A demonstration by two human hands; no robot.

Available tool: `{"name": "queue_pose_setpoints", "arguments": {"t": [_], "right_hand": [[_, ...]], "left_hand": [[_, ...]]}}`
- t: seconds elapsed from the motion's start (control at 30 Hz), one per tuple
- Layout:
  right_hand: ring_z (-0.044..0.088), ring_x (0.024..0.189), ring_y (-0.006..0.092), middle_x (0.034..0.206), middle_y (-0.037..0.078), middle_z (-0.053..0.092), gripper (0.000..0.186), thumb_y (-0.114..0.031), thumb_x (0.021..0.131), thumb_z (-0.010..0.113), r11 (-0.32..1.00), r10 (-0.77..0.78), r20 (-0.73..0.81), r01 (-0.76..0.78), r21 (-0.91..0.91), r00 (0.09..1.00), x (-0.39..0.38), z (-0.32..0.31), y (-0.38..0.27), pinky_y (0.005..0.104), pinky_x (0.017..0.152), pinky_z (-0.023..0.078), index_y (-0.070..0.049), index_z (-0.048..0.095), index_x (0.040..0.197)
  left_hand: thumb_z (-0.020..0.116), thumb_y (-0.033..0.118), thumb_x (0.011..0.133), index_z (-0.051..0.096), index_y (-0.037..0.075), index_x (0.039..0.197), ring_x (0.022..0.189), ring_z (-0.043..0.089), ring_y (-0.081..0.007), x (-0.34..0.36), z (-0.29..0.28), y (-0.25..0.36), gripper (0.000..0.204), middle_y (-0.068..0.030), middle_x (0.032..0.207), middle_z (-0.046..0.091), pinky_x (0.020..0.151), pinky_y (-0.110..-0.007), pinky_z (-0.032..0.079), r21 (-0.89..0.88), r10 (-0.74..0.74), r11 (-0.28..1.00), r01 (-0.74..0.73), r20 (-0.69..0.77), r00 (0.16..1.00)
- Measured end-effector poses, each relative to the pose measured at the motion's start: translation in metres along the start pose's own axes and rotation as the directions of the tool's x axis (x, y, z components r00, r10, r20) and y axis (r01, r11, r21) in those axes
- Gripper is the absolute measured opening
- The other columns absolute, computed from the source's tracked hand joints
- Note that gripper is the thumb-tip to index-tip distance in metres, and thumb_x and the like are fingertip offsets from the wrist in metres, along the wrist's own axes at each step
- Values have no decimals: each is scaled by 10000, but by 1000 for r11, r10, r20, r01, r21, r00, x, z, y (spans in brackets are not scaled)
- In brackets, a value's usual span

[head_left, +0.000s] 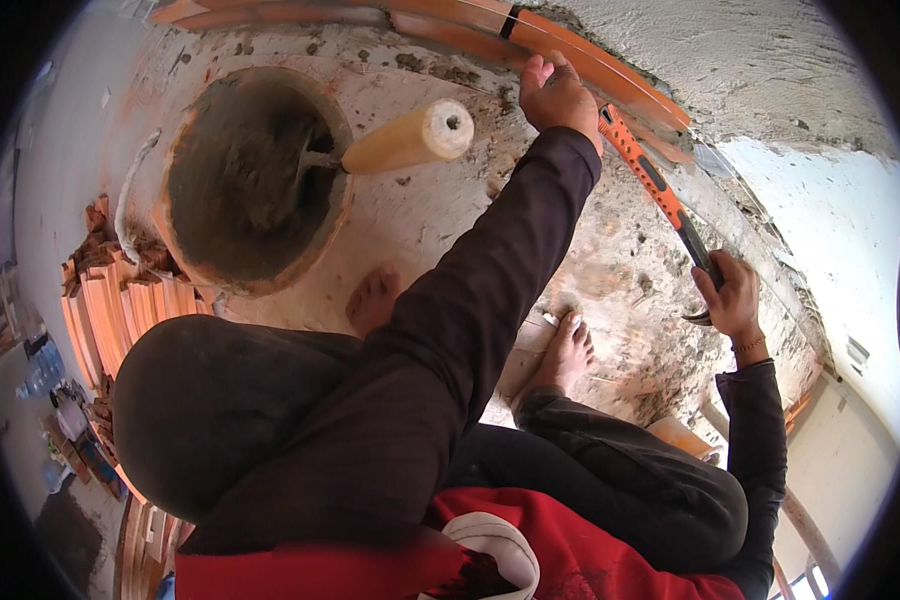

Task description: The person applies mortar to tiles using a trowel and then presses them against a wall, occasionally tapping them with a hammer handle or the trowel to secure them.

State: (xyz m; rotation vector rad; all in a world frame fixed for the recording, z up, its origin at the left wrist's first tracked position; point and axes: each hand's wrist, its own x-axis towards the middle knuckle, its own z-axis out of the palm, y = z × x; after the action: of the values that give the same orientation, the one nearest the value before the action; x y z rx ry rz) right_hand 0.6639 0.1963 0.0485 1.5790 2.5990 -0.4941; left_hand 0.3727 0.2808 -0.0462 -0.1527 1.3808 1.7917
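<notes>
Mortar-streaked floor runs up to terracotta strips along the wall. On my feed the right hand is closed around the orange-and-black tool near its hooked end, the long axis slanting up-left toward the left hand, nearer the strips; whether that one grips, I cannot tell.

A left hand and a right hand make two hands. There are two bare feet. There is one hammer, one round tub, one trowel and one white rope. I can see at least two blue bottles. The stacked orange tile strips are too many and jumbled to count.
</notes>
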Motion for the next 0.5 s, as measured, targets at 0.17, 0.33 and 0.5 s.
{"name": "queue_pose_setpoints", "arguments": {"t": [0.17,0.33,0.5], "right_hand": [[588,654,353,690,148,634,299,-313,835,761,1000,-21,-15,21,6,1000,6,4,2,450,645,457,-42,673,927],[593,667,346,681,125,637,281,-306,816,770,997,-71,27,71,-4,997,12,11,2,451,665,464,-59,678,911],[606,681,346,669,110,620,242,-264,802,773,983,-182,97,179,37,979,7,47,15,455,713,470,-71,670,905]], "left_hand": [[538,131,1008,552,41,1260,1124,582,-212,7,-13,0,268,-93,1282,584,963,-356,458,-88,-19,996,3,-175,984],[495,101,995,553,76,1181,1082,564,-208,28,-34,-9,197,-80,1208,577,951,-374,437,-22,116,992,-123,-213,970],[481,212,1038,541,-24,1208,1095,591,-287,12,-39,2,297,-187,1203,593,943,-387,457,151,338,937,-315,-163,927]]}}
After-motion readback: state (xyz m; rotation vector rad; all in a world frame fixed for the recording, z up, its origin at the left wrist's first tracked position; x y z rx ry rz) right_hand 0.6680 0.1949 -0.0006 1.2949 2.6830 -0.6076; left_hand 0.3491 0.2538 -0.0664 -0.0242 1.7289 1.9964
